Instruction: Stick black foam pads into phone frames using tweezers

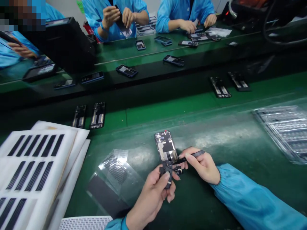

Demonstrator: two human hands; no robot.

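An open phone body (166, 145) lies on the green bench mat, its circuit board and metal inner frame exposed. At its lower end my left hand (158, 188) is closed, thumb on top, on a black plastic phone part (168, 179). My right hand (200, 164) pinches slim black tweezers (192, 156), their tips pointing left to the phone's bottom edge. A small circuit board (177, 170) shows just right of the black part, between the two hands. Whether it is joined to the black part or the phone I cannot tell.
White foam trays (67, 140) with black strips are stacked at left. Clear plastic sheets (120, 179) lie beside them; a clear tray (285, 131) sits at right. Several phone bodies (98, 115) line the dark belt. Across it, people in blue sleeves (134, 9) handle phones.
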